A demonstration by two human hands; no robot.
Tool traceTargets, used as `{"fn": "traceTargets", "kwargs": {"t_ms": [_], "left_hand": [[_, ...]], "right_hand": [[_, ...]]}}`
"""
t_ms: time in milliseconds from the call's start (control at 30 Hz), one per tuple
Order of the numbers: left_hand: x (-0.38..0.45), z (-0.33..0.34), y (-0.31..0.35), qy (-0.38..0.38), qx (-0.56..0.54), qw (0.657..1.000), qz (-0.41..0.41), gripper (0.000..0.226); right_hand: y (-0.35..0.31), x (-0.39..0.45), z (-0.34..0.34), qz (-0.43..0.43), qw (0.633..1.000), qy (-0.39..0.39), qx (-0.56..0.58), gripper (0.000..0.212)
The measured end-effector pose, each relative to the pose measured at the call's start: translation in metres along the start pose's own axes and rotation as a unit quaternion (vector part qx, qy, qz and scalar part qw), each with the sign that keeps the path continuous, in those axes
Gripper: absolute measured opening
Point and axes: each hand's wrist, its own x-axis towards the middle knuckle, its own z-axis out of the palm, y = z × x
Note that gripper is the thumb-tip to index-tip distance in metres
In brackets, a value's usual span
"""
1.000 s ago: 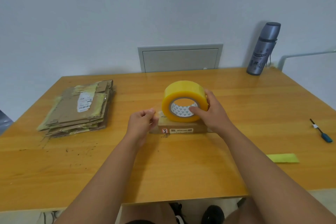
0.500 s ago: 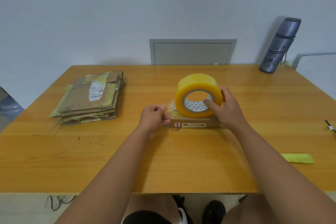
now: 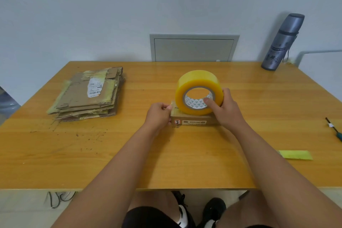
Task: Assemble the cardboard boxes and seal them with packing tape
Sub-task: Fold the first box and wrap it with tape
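A small flat cardboard box (image 3: 194, 119) with a printed label on its near side lies in the middle of the wooden table (image 3: 166, 163). On top of it stands a big yellow roll of packing tape (image 3: 199, 84), on edge. My right hand (image 3: 226, 109) grips the roll, thumb inside the core. My left hand (image 3: 158, 114) pinches the free end of the tape at the box's left end. A stack of flattened cardboard boxes (image 3: 88, 94) lies at the far left.
A grey flask (image 3: 284, 42) stands at the back right corner. A small screwdriver (image 3: 335, 129) lies near the right edge, and a yellow-green strip (image 3: 296, 154) in front of it. A grey wall panel (image 3: 194, 47) sits behind the table.
My left hand has moved right, bringing the tape end down against the box's left end. The roll and my right hand have stayed on the box. The camera has shifted.
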Motion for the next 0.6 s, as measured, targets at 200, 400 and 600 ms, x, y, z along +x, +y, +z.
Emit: {"fn": "traceTargets", "kwargs": {"t_ms": [200,400,600], "left_hand": [[-0.006,-0.002,0.0,0.065,0.084,0.994,0.014,0.016],[-0.025,-0.001,-0.001,0.021,0.085,0.994,0.066,0.035],[-0.038,-0.012,-0.003,-0.071,0.134,0.979,0.136,0.05]], "right_hand": [[0.002,-0.001,0.002,-0.004,1.0,0.01,0.003,0.029],[0.004,0.0,0.003,-0.004,1.0,0.01,-0.012,0.034],[0.002,0.0,0.002,-0.008,1.0,0.003,-0.016,0.044]]}}
